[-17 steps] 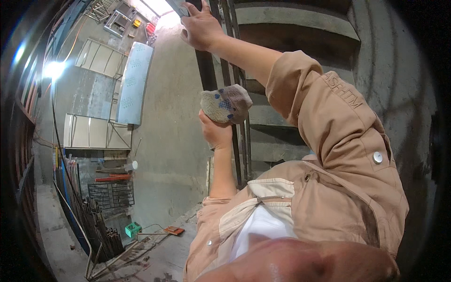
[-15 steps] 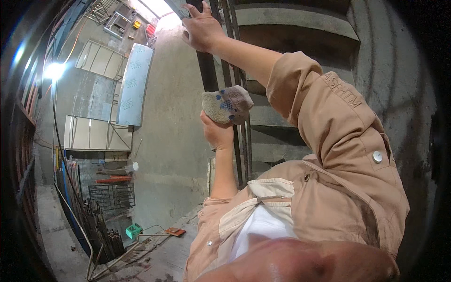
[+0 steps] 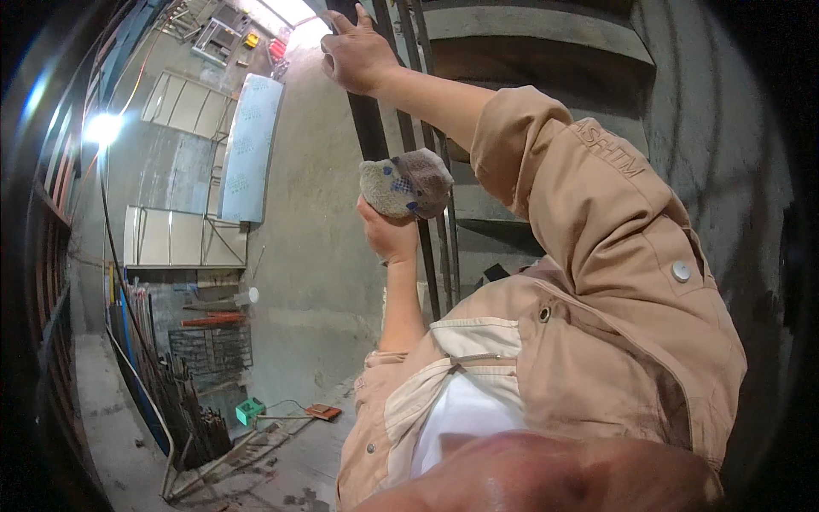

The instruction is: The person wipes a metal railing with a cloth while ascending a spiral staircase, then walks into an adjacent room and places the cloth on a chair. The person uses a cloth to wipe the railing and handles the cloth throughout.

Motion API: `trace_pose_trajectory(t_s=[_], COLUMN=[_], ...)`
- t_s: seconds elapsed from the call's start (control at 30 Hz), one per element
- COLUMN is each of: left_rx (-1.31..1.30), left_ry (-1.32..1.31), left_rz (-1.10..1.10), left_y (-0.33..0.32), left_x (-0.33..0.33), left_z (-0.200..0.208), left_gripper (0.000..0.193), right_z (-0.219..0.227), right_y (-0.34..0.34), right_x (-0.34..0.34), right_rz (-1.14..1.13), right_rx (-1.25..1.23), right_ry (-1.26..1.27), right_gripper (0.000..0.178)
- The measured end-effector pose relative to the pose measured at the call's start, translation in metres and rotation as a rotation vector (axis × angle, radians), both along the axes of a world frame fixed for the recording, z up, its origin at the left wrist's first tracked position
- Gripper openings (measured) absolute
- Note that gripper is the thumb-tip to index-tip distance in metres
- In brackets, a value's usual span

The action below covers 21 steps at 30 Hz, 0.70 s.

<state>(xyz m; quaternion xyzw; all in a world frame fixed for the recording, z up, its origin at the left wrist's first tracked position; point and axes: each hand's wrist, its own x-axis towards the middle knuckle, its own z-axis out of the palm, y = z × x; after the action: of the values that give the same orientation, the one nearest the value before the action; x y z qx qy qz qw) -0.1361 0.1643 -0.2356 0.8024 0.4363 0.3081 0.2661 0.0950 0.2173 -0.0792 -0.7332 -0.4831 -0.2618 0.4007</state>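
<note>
My left hand (image 3: 392, 234) is closed on a folded, pale grey-beige cloth (image 3: 406, 183) with blue printed shapes. The cloth lies across the black handrail (image 3: 368, 119) of a staircase and covers part of it. Farther up the same rail, my right hand (image 3: 362, 56) rests over it with fingers bent around its edge, some of them spread. Its palm side is hidden. Thin dark bars (image 3: 428, 128) run alongside the rail, just right of the cloth.
Concrete stairs (image 3: 529, 34) rise on the right beside a grey wall. Far below on the left are a blue-white sheet panel (image 3: 252, 149), pale framed panels (image 3: 183, 237), a bundle of metal bars (image 3: 200, 431) and a green box (image 3: 250, 411). A bright lamp (image 3: 103, 130) shines at left.
Both hands and the cloth have shifted slightly left in the picture, with the cloth a little higher on the rail. The background has moved slightly right as the view turned.
</note>
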Motion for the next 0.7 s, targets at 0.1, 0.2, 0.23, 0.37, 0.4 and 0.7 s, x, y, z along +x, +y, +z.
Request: trace_pose_trajectory(t_s=[0.1, 0.2, 0.23, 0.37, 0.4, 0.7], left_rx=[0.111, 0.096, 0.104, 0.094, 0.101, 0.334], left_ry=[-0.080, -0.042, -0.020, -0.010, -0.023, 0.032], left_rz=[-0.017, 0.019, 0.040, 0.044, 0.083, 0.418], left_y=[-0.006, -0.014, -0.017, -0.024, -0.023, -0.034], left_x=[0.006, 0.006, 0.003, 0.002, 0.002, -0.001], left_z=[-0.001, 0.004, 0.005, 0.000, -0.004, -0.024], left_gripper=[0.083, 0.084, 0.082, 0.077, 0.077, 0.073], right_z=[0.002, -0.010, -0.019, -0.074, -0.091, -0.207], right_y=[-0.013, -0.021, -0.024, -0.046, -0.058, -0.135], right_x=[-0.001, -0.010, -0.012, 0.003, 0.011, -0.018], right_rz=[-0.110, -0.157, -0.060, 0.432, 0.465, 0.981], right_rx=[-0.092, -0.208, -0.138, 0.168, 0.202, -0.363], right_ry=[-0.146, -0.120, -0.075, 0.072, 0.231, 0.946], right_gripper=[0.018, 0.028, 0.030, 0.046, 0.043, 0.041])
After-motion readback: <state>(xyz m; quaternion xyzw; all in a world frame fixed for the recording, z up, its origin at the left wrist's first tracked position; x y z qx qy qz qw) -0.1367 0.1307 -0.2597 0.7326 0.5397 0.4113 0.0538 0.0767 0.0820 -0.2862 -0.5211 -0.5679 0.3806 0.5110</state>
